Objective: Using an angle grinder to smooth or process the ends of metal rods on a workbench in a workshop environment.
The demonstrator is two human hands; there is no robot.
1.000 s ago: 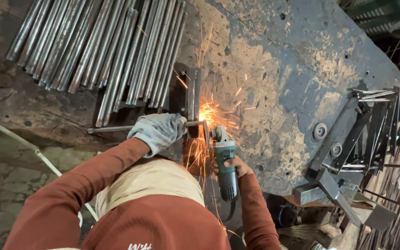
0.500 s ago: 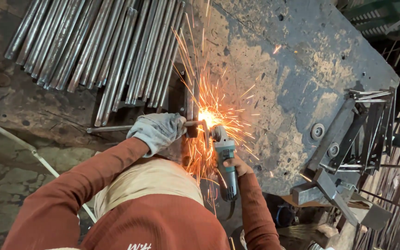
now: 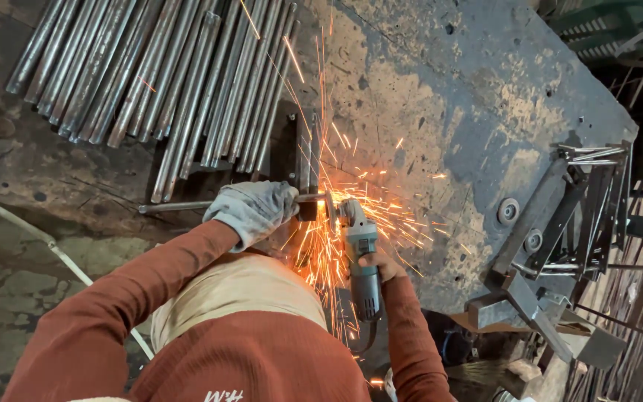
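1. The left hand (image 3: 253, 211), in a grey work glove, has its fingers wrapped tight around a metal rod (image 3: 176, 206), which runs out toward 9 o'clock. In my judgement, this grip pins the rod so its end holds steady against the wheel.
2. The right hand (image 3: 378, 266), bare, has its fingers curled around the body of a teal angle grinder (image 3: 359, 253); the grinder's head points to 12 o'clock and meets the rod end just right of the glove.
3. Sparks (image 3: 329, 223) fan out from that contact, mostly toward 12 and 6 o'clock.
4. The work sits at the near edge of a rusty steel table (image 3: 440, 89), probably for reach.
5. A bundle of steel tubes (image 3: 165, 82) lies at 11 o'clock, well apart from the wheel.
6. Welded frame pieces (image 3: 560, 223) rest at 3 o'clock.
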